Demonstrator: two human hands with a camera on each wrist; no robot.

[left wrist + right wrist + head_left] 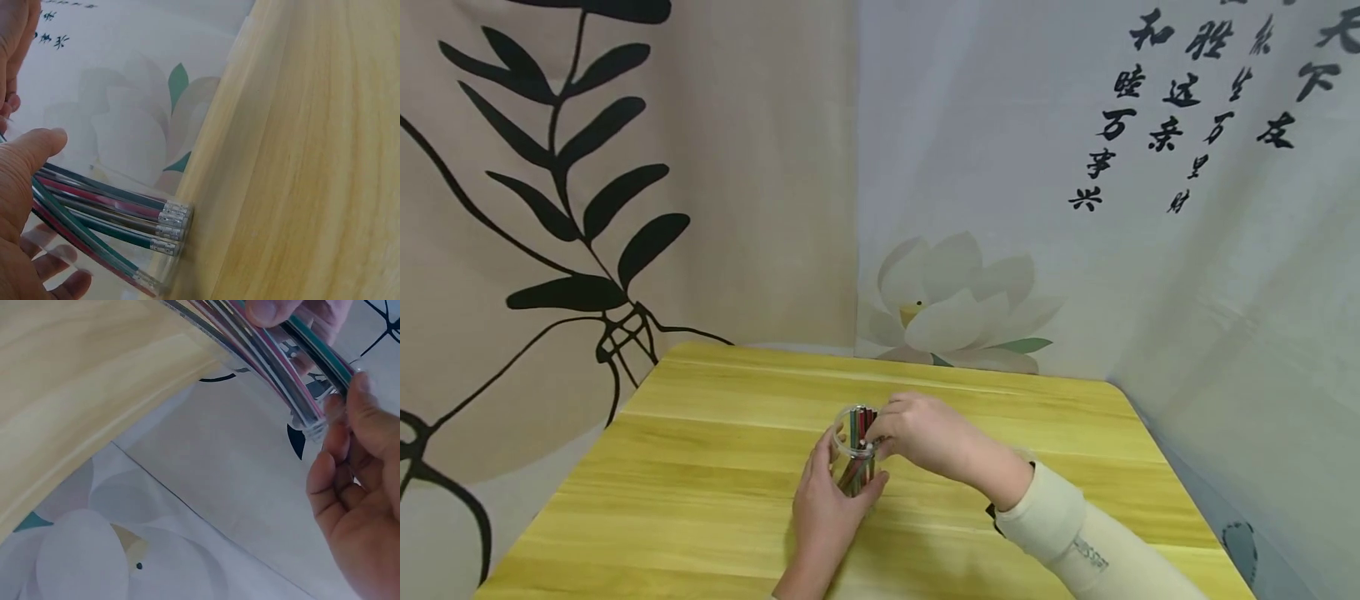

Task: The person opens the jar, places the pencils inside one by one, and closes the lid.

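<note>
A clear plastic jar (837,442) stands on the table, with several pencils (859,425) in dark, red and green colours inside it. My left hand (832,510) grips the jar's side, thumb on one side and fingers round the other. In the left wrist view, the silvery ends of the pencils (112,215) rest at the jar's bottom. At the jar's mouth my right hand (925,435) pinches the upper end of a pencil between thumb and fingers. The right wrist view shows this dark and green pencil (322,356) leaning apart from the others; whether a second one is pinched with it is unclear.
The wood-patterned table (700,467) spreads around both hands. Behind it hangs a backdrop cloth (775,208) with printed leaves, a pale flower and black characters. A light sleeve (1075,533) covers the right forearm.
</note>
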